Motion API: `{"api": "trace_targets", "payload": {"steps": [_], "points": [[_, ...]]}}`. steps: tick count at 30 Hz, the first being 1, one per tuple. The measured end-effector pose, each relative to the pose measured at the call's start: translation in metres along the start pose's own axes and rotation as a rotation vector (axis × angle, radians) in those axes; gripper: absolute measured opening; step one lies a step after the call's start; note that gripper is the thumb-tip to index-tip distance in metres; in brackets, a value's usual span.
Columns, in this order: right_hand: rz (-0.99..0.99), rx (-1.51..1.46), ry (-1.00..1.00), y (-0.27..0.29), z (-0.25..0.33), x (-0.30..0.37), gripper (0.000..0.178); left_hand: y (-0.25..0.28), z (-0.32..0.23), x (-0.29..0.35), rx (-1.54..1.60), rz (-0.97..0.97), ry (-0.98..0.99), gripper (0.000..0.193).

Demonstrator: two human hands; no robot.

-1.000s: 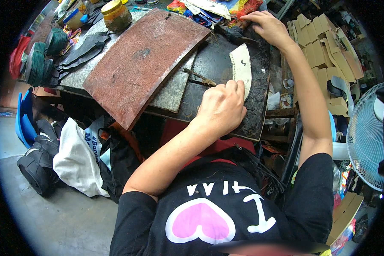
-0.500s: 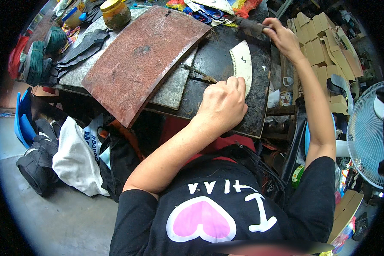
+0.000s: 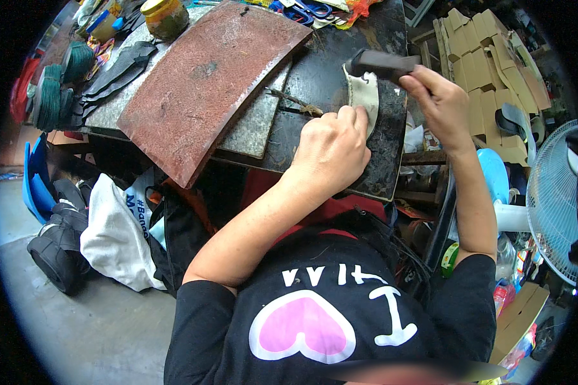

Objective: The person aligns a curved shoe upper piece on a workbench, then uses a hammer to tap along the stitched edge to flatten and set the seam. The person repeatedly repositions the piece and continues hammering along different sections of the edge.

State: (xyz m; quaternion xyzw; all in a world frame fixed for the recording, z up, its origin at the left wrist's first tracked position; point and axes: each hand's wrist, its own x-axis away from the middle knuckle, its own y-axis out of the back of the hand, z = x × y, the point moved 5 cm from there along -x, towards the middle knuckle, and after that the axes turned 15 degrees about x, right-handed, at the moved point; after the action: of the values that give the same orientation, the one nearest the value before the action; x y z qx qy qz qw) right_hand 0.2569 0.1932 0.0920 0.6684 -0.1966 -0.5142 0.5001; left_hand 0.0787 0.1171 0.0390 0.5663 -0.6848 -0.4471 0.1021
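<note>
My left hand (image 3: 336, 147) is closed at the lower end of a curved, off-white flat piece (image 3: 364, 96) on the black table. Its fingers are curled, and the fingertips are hidden from me. In my right hand (image 3: 438, 102) is a thick dark brown tool (image 3: 386, 64) with a darker, rounded far end, its exact kind unclear. That end covers the top of the off-white piece; whether they touch I cannot tell. A thin brownish stick-like thing (image 3: 293, 101) lies just left of my left hand.
A large reddish-brown sheet (image 3: 205, 83) rests on a grey slab (image 3: 260, 122) to the left. Blue-handled scissors (image 3: 305, 11) and a yellow-lidded jar (image 3: 164, 19) are at the back. Cardboard pieces (image 3: 488, 64) and a fan (image 3: 559, 199) stand at the right.
My right hand has come nearer and lower, bringing the dark tool from the back of the table to over the off-white piece's top. My left hand has barely moved.
</note>
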Motion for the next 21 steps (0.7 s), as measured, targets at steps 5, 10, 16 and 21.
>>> {"api": "trace_targets", "payload": {"steps": [5,10,16,21], "points": [[0.121,-0.241,-0.194,-0.005,-0.005,0.019,0.034,0.003,-0.001,0.001,0.063,-0.083,-0.065,0.038],[0.125,0.05,-0.017,-0.016,0.01,0.036,0.031,0.015,-0.005,0.024,0.063,-0.099,-0.171,0.025],[0.113,-0.139,-0.073,0.0,0.013,0.031,0.03,0.018,-0.004,0.055,0.051,-0.133,-0.239,0.031],[0.24,-0.272,-0.206,0.008,0.026,0.045,0.03,0.016,-0.001,0.058,0.078,-0.195,-0.295,0.029]]}}
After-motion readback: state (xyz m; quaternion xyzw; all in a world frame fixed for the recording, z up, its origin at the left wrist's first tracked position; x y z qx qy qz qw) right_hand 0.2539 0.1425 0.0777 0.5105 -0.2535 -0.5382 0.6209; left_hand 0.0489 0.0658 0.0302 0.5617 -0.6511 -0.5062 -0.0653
